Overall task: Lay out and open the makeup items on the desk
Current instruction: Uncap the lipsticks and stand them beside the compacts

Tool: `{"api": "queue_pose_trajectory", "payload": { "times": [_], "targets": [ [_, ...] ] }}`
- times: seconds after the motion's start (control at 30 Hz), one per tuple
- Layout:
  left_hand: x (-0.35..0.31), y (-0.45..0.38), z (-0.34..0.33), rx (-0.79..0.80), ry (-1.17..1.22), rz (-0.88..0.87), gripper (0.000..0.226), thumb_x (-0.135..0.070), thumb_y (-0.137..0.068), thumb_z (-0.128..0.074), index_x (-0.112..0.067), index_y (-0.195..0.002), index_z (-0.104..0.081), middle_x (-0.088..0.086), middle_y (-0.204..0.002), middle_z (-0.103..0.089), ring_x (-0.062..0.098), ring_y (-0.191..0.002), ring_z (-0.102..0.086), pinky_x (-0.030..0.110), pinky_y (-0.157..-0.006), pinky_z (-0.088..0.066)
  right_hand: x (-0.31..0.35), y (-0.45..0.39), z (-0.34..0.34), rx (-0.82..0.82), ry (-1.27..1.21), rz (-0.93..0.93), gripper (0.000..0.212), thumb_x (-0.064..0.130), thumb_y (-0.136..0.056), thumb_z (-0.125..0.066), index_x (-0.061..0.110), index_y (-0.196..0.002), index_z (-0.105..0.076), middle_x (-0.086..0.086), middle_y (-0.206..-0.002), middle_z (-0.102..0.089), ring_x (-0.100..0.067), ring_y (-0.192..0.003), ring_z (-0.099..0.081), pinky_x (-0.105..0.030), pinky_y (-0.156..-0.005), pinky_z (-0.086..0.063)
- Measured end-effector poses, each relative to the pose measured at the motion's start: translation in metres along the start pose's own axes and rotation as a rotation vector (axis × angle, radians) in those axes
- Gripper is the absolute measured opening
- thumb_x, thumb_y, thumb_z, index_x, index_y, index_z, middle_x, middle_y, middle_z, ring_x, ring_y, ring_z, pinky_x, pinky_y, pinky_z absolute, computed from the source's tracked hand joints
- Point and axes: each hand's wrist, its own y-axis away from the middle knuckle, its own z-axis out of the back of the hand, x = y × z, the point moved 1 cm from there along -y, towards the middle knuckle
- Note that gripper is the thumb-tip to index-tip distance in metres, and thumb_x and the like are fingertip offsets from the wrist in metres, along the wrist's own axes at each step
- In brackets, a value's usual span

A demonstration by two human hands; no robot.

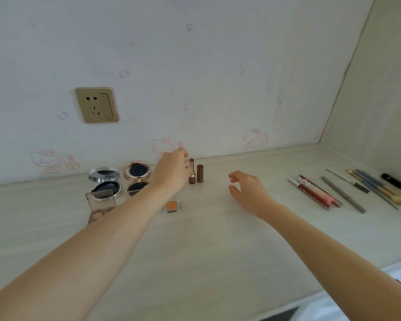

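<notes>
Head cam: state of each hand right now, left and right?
Left hand: fingers at the opened brown upright lipstick tube; whether it has a grip cannot be told.
Right hand: open, fingers loosely curled, holding nothing, above the pale desk.

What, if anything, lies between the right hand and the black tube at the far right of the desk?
The right hand hovers open over bare desk. Between it and the black tube lie the lip glosses, a grey pencil and the brushes, side by side.

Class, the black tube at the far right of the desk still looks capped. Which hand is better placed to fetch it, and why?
Right. The right hand hangs open and empty nearer the black tube; the left hand is by the lipstick.
</notes>
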Motion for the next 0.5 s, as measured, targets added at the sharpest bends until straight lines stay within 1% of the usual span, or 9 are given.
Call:
{"api": "queue_pose_trajectory", "payload": {
  "times": [0.03,0.07,0.13,0.17,0.27,0.3,0.37,0.43,0.5],
  "targets": [
    [-0.003,0.006,0.0,-0.019,-0.024,-0.017,0.031,-0.015,-0.09,-0.053,-0.014,-0.121,-0.057,0.008,-0.111,-0.066,0.027,-0.104,-0.06,0.04,-0.09,-0.049,-0.005,0.007,0.006,0.002,0.043,0.01,0.04,0.021,-0.096,-0.05,0.011,-0.134,-0.047,-0.003,-0.128,-0.058,-0.021,-0.12,-0.052,-0.03,-0.098,-0.042],
    [-0.006,0.012,-0.002,-0.041,-0.041,-0.035,0.029,-0.017,-0.09,-0.053,-0.015,-0.118,-0.058,0.005,-0.107,-0.067,0.026,-0.102,-0.061,0.038,-0.09,-0.049,-0.009,0.015,0.011,0.005,0.085,0.015,0.04,0.022,-0.096,-0.049,0.012,-0.134,-0.047,-0.003,-0.13,-0.057,-0.021,-0.121,-0.051,-0.032,-0.098,-0.043],
    [-0.019,0.026,-0.007,-0.06,-0.058,-0.083,0.027,-0.018,-0.091,-0.053,-0.016,-0.116,-0.06,0.0,-0.104,-0.069,0.023,-0.101,-0.062,0.03,-0.086,-0.045,-0.021,0.029,0.023,0.005,0.15,0.007,0.039,0.023,-0.096,-0.048,0.013,-0.134,-0.047,-0.003,-0.131,-0.055,-0.022,-0.121,-0.049,-0.034,-0.098,-0.043],
    [-0.027,0.032,-0.013,-0.05,-0.056,-0.122,0.027,-0.018,-0.091,-0.053,-0.016,-0.117,-0.061,0.0,-0.105,-0.069,0.023,-0.102,-0.062,0.029,-0.085,-0.045,-0.027,0.036,0.029,0.002,0.171,-0.002,0.038,0.023,-0.096,-0.047,0.013,-0.134,-0.047,-0.004,-0.132,-0.054,-0.022,-0.122,-0.048,-0.035,-0.098,-0.043],
    [-0.056,0.046,-0.036,0.017,-0.071,-0.254,0.027,-0.02,-0.091,-0.052,-0.016,-0.117,-0.06,0.004,-0.109,-0.069,0.028,-0.105,-0.061,0.04,-0.088,-0.05,-0.046,0.058,0.048,-0.017,0.226,-0.015,0.038,0.024,-0.097,-0.047,0.014,-0.134,-0.049,-0.004,-0.132,-0.054,-0.021,-0.122,-0.048,-0.034,-0.099,-0.043],
    [-0.067,0.05,-0.045,0.038,-0.08,-0.283,0.028,-0.021,-0.091,-0.051,-0.016,-0.117,-0.059,0.005,-0.11,-0.068,0.028,-0.105,-0.06,0.041,-0.086,-0.051,-0.053,0.065,0.054,-0.026,0.242,-0.023,0.038,0.024,-0.097,-0.047,0.014,-0.134,-0.049,-0.004,-0.132,-0.054,-0.021,-0.122,-0.049,-0.032,-0.098,-0.043],
    [-0.087,0.056,-0.065,0.081,-0.079,-0.337,0.029,-0.023,-0.092,-0.05,-0.018,-0.119,-0.059,0.007,-0.114,-0.066,0.029,-0.107,-0.059,0.041,-0.084,-0.051,-0.067,0.079,0.068,-0.048,0.276,-0.05,0.038,0.026,-0.097,-0.048,0.016,-0.133,-0.05,-0.004,-0.134,-0.053,-0.021,-0.124,-0.048,-0.034,-0.096,-0.046],
    [-0.105,0.06,-0.083,0.114,-0.08,-0.389,0.03,-0.024,-0.092,-0.049,-0.018,-0.12,-0.058,0.007,-0.114,-0.065,0.029,-0.108,-0.057,0.039,-0.084,-0.05,-0.082,0.091,0.081,-0.062,0.298,-0.076,0.037,0.026,-0.097,-0.048,0.016,-0.133,-0.051,-0.005,-0.137,-0.051,-0.022,-0.128,-0.045,-0.038,-0.099,-0.045],
    [-0.121,0.062,-0.102,0.138,-0.066,-0.421,0.03,-0.025,-0.092,-0.048,-0.019,-0.12,-0.059,0.006,-0.114,-0.066,0.029,-0.108,-0.057,0.037,-0.084,-0.05,-0.097,0.101,0.093,-0.074,0.302,-0.098,0.037,0.025,-0.097,-0.048,0.016,-0.132,-0.051,-0.005,-0.135,-0.052,-0.023,-0.126,-0.046,-0.038,-0.1,-0.044]
  ]
}}
